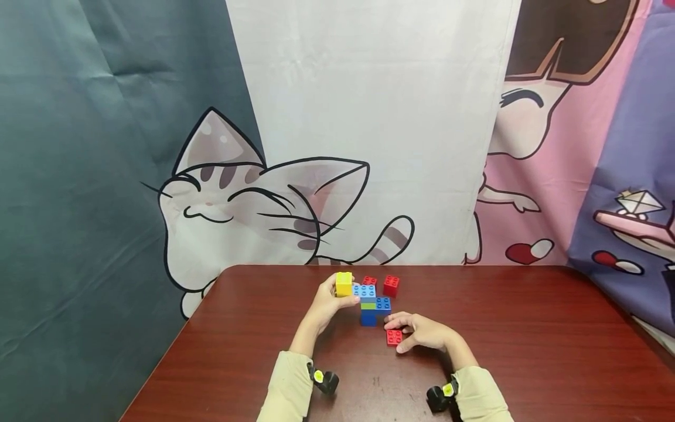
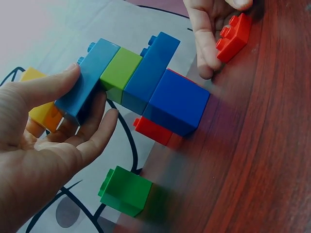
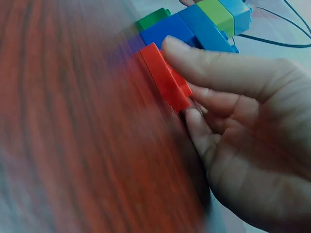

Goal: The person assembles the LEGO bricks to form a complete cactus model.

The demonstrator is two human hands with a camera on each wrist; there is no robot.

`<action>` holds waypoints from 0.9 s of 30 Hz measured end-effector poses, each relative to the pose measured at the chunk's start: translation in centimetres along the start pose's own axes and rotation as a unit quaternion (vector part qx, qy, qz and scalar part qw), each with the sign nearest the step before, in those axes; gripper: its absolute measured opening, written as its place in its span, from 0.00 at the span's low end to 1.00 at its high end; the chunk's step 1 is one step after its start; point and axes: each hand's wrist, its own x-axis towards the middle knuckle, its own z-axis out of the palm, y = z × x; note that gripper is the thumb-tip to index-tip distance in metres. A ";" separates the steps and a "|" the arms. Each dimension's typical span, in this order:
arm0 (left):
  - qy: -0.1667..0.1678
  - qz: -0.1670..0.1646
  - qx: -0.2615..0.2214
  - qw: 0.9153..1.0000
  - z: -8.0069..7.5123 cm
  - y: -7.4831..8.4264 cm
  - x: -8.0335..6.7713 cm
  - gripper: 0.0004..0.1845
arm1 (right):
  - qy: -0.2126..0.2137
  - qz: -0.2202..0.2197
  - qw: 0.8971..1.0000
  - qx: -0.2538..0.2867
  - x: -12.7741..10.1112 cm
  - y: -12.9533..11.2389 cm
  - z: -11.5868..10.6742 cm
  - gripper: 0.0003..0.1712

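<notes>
A stack of toy building bricks [image 1: 368,316] stands on the table: a dark blue one at the bottom, then a blue one jutting to the right, a lime green one [image 2: 120,73] and a light blue one [image 1: 364,293]. A yellow brick [image 1: 344,283] is at the light blue one's left end. My left hand [image 1: 327,305] grips the light blue brick, thumb on its near side and fingers behind. Right of the stack's base, my right hand [image 1: 424,333] pinches a low red brick [image 1: 394,337] low over the table, its studs facing up.
Two other red bricks [image 1: 391,285] are behind the stack, one partly hidden by it. A green brick [image 2: 125,191] stands near the stack in the left wrist view. The brown table [image 1: 237,351] ends at a printed cloth [image 1: 379,117].
</notes>
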 end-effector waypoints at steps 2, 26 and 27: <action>-0.002 0.001 -0.004 1.000 0.0 0.0 0.0 0.30 | 0.010 0.001 1.000 -0.003 0.1 -0.1 0.2 0.25; -0.006 0.005 -0.020 1.000 0.1 0.0 -0.1 0.30 | 0.054 0.023 0.995 0.076 -0.3 0.8 -0.3 0.26; -0.006 0.005 -0.022 1.000 0.1 0.0 0.0 0.30 | 0.058 0.025 0.995 0.079 -0.3 0.7 -0.3 0.27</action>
